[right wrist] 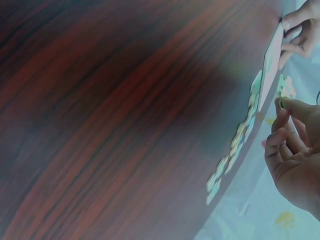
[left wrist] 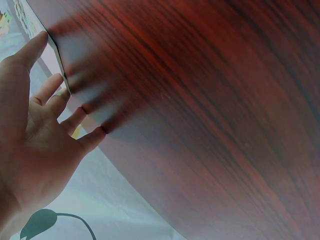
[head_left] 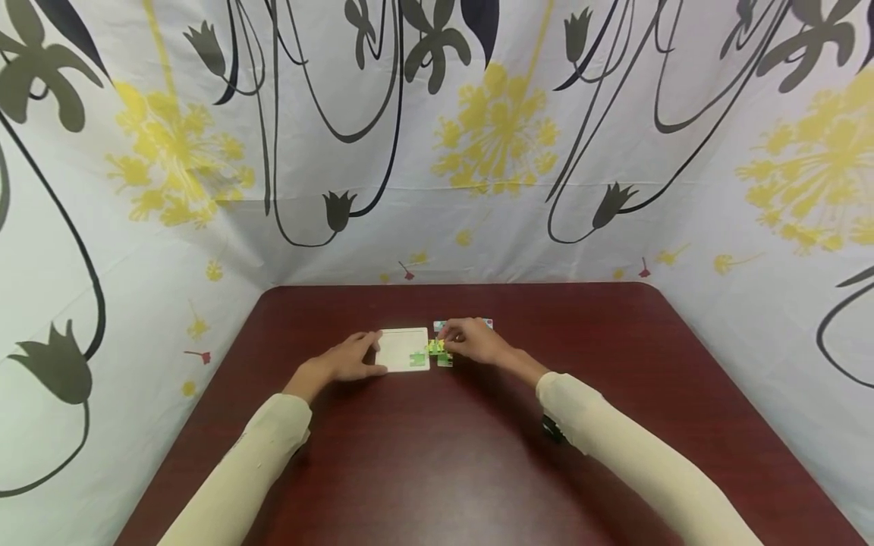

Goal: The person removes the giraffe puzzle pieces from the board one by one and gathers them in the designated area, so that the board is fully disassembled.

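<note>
A flat white puzzle tray (head_left: 396, 345) lies near the back of the table, with a green jigsaw piece (head_left: 417, 359) in its near right corner. My left hand (head_left: 347, 358) rests against the tray's left side, fingers spread and fairly straight, fingertips right at the edge in the left wrist view. Just right of the tray, my right hand (head_left: 476, 343) pinches a small patterned jigsaw piece (right wrist: 285, 86) between thumb and forefinger, held above the table. Loose green and yellow jigsaw pieces (head_left: 445, 359) lie under and beside this hand, which partly hides them.
The dark red wooden table (head_left: 437, 455) ends at a back edge not far behind the tray. A patterned white cloth (head_left: 437, 258) hangs behind and along both sides. More loose jigsaw pieces (right wrist: 232, 152) lie in a row to the tray's right.
</note>
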The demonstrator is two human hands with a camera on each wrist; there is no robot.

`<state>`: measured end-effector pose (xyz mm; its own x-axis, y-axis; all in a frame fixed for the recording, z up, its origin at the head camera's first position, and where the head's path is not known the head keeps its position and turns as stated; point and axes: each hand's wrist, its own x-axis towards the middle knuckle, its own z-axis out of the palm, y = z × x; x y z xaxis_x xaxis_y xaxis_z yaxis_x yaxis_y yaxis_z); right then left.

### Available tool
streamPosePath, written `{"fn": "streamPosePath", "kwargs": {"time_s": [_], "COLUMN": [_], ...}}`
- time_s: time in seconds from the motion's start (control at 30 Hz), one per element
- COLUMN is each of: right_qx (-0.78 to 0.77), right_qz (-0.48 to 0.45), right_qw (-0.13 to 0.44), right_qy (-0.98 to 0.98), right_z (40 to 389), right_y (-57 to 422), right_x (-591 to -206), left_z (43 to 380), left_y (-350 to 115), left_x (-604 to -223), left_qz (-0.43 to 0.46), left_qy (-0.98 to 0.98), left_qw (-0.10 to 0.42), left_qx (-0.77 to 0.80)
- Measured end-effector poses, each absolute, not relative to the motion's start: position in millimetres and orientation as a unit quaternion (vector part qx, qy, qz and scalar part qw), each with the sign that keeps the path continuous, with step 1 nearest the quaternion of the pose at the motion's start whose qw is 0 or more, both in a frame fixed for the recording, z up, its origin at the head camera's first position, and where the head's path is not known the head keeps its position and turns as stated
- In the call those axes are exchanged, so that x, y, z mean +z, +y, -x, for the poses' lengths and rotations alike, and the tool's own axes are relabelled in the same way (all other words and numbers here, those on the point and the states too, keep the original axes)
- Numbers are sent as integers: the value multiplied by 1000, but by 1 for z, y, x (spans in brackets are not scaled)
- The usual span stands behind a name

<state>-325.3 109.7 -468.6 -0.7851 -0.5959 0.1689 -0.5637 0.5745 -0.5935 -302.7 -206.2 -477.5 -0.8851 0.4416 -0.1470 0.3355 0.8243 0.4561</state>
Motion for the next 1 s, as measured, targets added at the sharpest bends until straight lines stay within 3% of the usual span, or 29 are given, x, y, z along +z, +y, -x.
{"fn": "streamPosePath", "kwargs": {"time_s": [0.57, 1.0], "right_qx": [-288, -283], "right_qz": [327, 313], "right_qw": [6, 13], "right_qy": [900, 907], "right_z": [320, 317], "right_y": [157, 161], "right_x": [-475, -485], "left_z": [311, 312], "left_y": [-211, -210], "left_x": [-487, -489], "left_qz": [-203, -203], "left_qy": [947, 944], "left_qw": [129, 130], "left_qx": [213, 225]}}
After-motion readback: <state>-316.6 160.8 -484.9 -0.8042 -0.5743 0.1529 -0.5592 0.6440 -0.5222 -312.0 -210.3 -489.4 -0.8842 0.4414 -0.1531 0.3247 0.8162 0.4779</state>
